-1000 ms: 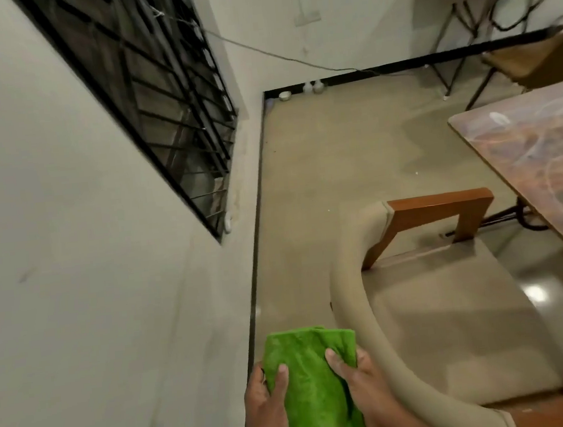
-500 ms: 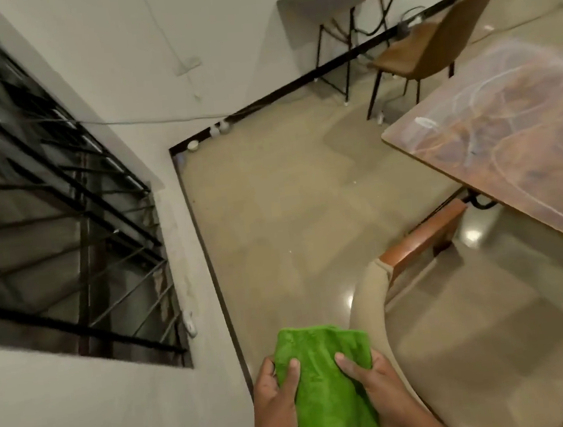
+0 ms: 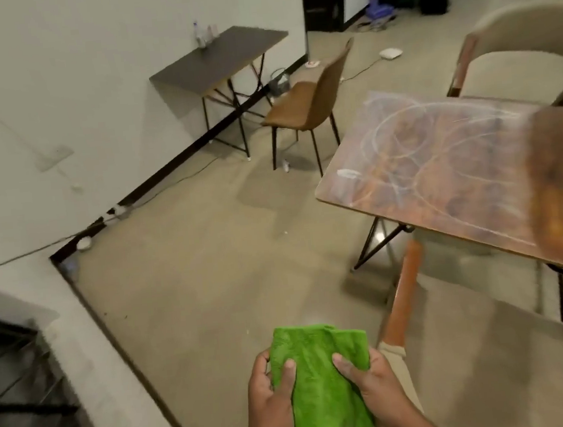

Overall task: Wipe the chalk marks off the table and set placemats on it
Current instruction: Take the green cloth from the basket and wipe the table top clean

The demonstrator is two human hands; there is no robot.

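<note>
Cloth [image 3: 320, 378], green and folded, sits at the lower middle of the frame, its long axis running up and away from the person, far edge toward the floor ahead. Left hand [image 3: 270, 397] and right hand [image 3: 372, 382] each hold a side, thumbs pressed on top. Wiping looks not yet begun: the tabletop [image 3: 441, 170], right of frame, is covered in chalk loops. Next, I'd guess, the cloth must reach that near corner.
</note>
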